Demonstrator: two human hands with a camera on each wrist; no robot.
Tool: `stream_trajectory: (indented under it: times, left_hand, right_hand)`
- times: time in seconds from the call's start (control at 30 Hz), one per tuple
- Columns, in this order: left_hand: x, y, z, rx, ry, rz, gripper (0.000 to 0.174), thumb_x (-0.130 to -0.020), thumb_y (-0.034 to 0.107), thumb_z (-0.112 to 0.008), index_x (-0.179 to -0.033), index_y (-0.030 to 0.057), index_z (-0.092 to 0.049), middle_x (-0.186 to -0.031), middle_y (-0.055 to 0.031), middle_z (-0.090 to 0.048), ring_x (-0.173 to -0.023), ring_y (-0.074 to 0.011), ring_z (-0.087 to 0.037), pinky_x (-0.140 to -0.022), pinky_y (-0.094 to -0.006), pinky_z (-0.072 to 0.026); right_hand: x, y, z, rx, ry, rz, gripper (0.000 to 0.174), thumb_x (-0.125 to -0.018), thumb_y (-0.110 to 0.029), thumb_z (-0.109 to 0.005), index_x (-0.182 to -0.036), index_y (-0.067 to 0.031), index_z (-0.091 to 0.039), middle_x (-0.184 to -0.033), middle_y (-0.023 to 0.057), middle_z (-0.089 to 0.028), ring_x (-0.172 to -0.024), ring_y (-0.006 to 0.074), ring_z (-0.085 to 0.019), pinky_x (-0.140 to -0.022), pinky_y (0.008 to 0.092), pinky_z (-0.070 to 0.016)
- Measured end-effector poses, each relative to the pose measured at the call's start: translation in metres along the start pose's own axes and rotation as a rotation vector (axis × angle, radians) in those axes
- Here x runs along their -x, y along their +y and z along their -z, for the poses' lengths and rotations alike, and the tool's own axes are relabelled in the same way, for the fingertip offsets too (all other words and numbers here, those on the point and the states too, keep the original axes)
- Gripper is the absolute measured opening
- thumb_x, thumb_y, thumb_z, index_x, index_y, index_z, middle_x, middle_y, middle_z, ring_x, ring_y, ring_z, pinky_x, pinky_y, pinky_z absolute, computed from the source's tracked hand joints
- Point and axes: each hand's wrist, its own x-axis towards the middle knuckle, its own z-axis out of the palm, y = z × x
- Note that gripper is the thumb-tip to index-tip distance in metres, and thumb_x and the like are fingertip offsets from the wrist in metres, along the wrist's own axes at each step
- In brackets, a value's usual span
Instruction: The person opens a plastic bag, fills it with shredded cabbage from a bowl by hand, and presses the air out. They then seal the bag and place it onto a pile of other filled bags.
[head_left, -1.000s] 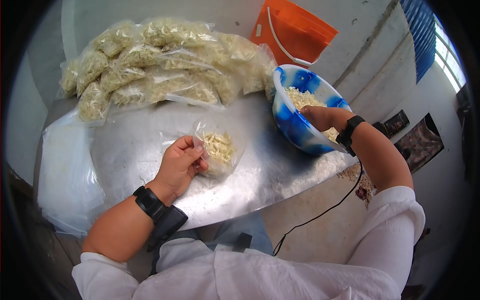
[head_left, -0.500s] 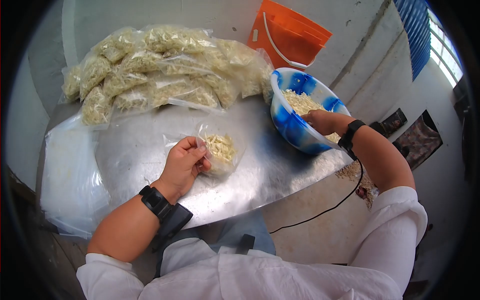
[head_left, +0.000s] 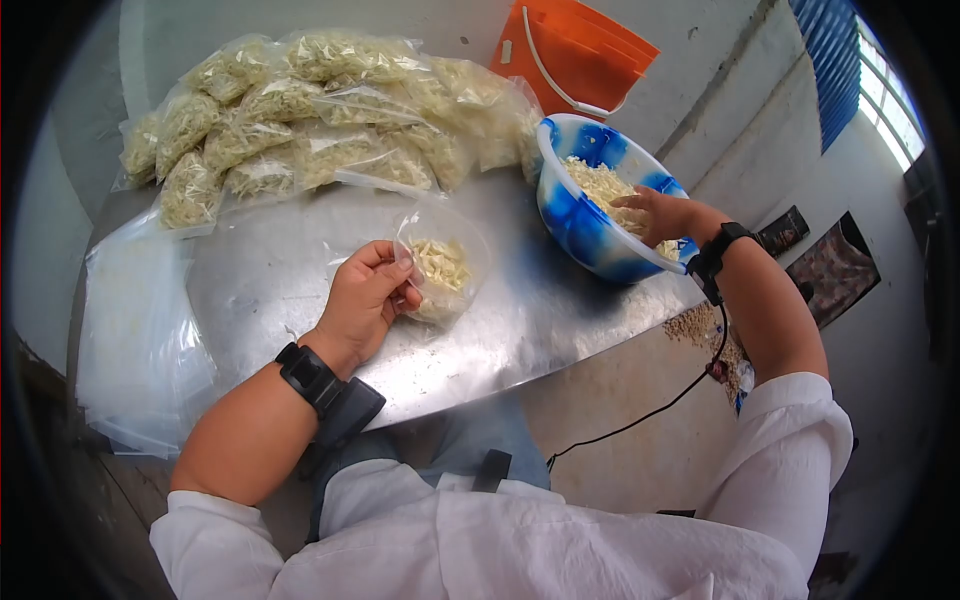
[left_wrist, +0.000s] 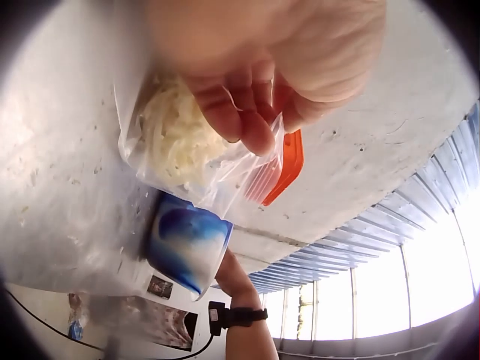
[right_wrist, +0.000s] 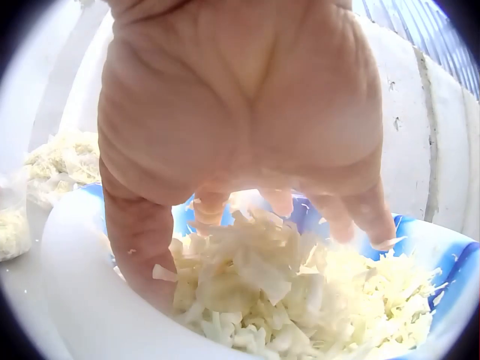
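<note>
My left hand [head_left: 365,300] pinches the rim of a clear plastic bag [head_left: 465,245] between thumb and fingers, over the metal table. Pale yellowish shreds [left_wrist: 174,135] partly fill this bag, and its mouth stands wide. My right hand [head_left: 668,215] reaches over the near rim of a blue and white bowl [head_left: 580,235]. In the right wrist view its fingers are spread and point down into a heap of the same shreds [right_wrist: 360,300], with some loose pieces under the palm. The shreds hide part of its fingertips.
Filled bags [head_left: 265,130] of shreds are piled along the back of the metal table [head_left: 270,270]. Flat plastic bags [head_left: 140,340] lie at its left end. An orange bucket [head_left: 575,55] stands behind the bowl. A black cable [head_left: 640,425] hangs below my right wrist.
My right hand was dug lower into the shreds with its fingertips hidden; now it sits higher with fingers spread. My left hand keeps its pinch on the bag, nearly in place.
</note>
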Motion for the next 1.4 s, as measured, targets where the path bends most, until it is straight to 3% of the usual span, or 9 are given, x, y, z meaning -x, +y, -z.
stream_trajectory:
  times: [0.13, 0.4, 0.53, 0.6, 0.7, 0.87, 1.13, 1.23, 1.4]
  left_hand:
    - [0.000, 0.000, -0.001, 0.002, 0.010, 0.002, 0.006, -0.086, 0.011, -0.055, -0.091, 0.0089, -0.052, -0.076, -0.0026, -0.056, -0.061, -0.0088, -0.056, -0.059, -0.0222, -0.0472]
    - [0.001, 0.001, -0.001, -0.017, 0.019, 0.011, 0.006, -0.086, 0.011, -0.055, -0.091, 0.0086, -0.052, -0.076, -0.0024, -0.056, -0.061, -0.0092, -0.056, -0.058, -0.0217, -0.0461]
    - [0.001, 0.001, -0.001, -0.013, 0.008, 0.013, 0.006, -0.087, 0.011, -0.055, -0.091, 0.0086, -0.052, -0.076, -0.0022, -0.056, -0.062, -0.0090, -0.055, -0.058, -0.0214, -0.0455]
    - [0.001, 0.002, -0.001, -0.006, 0.004, 0.016, 0.006, -0.087, 0.011, -0.055, -0.092, 0.0084, -0.052, -0.076, -0.0023, -0.056, -0.064, -0.0088, -0.055, -0.059, -0.0211, -0.0455]
    - [0.002, 0.002, -0.002, -0.025, 0.022, 0.027, 0.007, -0.087, 0.012, -0.054, -0.092, 0.0081, -0.052, -0.077, -0.0023, -0.056, -0.064, -0.0084, -0.055, -0.060, -0.0214, -0.0455]
    - [0.001, 0.003, -0.002, -0.033, 0.030, 0.036, 0.007, -0.088, 0.013, -0.054, -0.092, 0.0079, -0.052, -0.078, -0.0027, -0.056, -0.064, -0.0082, -0.055, -0.061, -0.0220, -0.0458]
    - [0.001, 0.002, -0.003, -0.026, 0.024, 0.026, 0.006, -0.088, 0.014, -0.054, -0.091, 0.0089, -0.052, -0.079, -0.0021, -0.056, -0.063, -0.0087, -0.055, -0.061, -0.0221, -0.0446]
    - [0.001, 0.003, -0.003, -0.021, 0.010, 0.027, 0.007, -0.088, 0.014, -0.054, -0.091, 0.0094, -0.052, -0.079, -0.0020, -0.056, -0.064, -0.0085, -0.056, -0.061, -0.0223, -0.0442]
    - [0.001, 0.001, -0.003, -0.002, 0.002, 0.025, 0.009, -0.088, 0.015, -0.055, -0.094, 0.0098, -0.051, -0.080, -0.0025, -0.057, -0.064, -0.0085, -0.056, -0.061, -0.0225, -0.0440]
  right_hand:
    - [-0.001, -0.001, 0.005, -0.131, -0.009, 0.070, 0.086, -0.060, -0.018, -0.075, -0.134, -0.0350, -0.034, -0.147, 0.0145, -0.006, -0.130, 0.0372, -0.025, -0.105, 0.0404, -0.0259]
    - [-0.001, -0.012, -0.005, -0.360, -0.300, -0.191, 0.064, -0.077, -0.015, -0.059, -0.135, -0.0257, -0.035, -0.129, 0.0100, -0.045, -0.106, 0.0254, -0.054, -0.074, 0.0337, -0.0526]
    - [-0.009, -0.001, -0.017, -0.319, -0.212, -0.146, 0.055, -0.077, -0.015, -0.056, -0.130, -0.0210, -0.043, -0.114, 0.0117, -0.057, -0.094, 0.0261, -0.060, -0.079, 0.0402, -0.0490]
    - [-0.022, 0.012, -0.030, -0.038, 0.008, 0.138, 0.046, -0.077, -0.015, -0.058, -0.122, -0.0098, -0.050, -0.109, 0.0162, -0.059, -0.093, 0.0293, -0.060, -0.080, 0.0360, -0.0474]
    - [-0.009, 0.006, -0.029, -0.097, 0.099, 0.072, 0.034, -0.077, -0.008, -0.057, -0.111, -0.0036, -0.057, -0.102, 0.0192, -0.061, -0.093, 0.0291, -0.059, -0.080, 0.0342, -0.0448]
    - [-0.003, 0.013, -0.024, -0.064, 0.246, 0.065, 0.050, -0.065, -0.004, -0.066, -0.114, -0.0029, -0.054, -0.098, 0.0197, -0.062, -0.091, 0.0305, -0.060, -0.080, 0.0332, -0.0460]
    - [-0.013, 0.050, 0.001, -0.442, 0.606, -0.092, 0.048, -0.066, 0.003, -0.065, -0.112, -0.0010, -0.053, -0.093, 0.0128, -0.062, -0.085, 0.0214, -0.059, -0.075, 0.0302, -0.0463]
    - [-0.005, 0.048, 0.008, -1.047, 0.583, 0.028, 0.036, -0.071, 0.003, -0.062, -0.106, -0.0031, -0.053, -0.087, 0.0058, -0.058, -0.080, 0.0170, -0.058, -0.066, 0.0313, -0.0498]
    - [0.006, 0.027, 0.027, -1.331, 0.602, 0.258, 0.030, -0.075, 0.003, -0.058, -0.104, -0.0038, -0.053, -0.088, 0.0067, -0.058, -0.079, 0.0188, -0.059, -0.065, 0.0331, -0.0518]
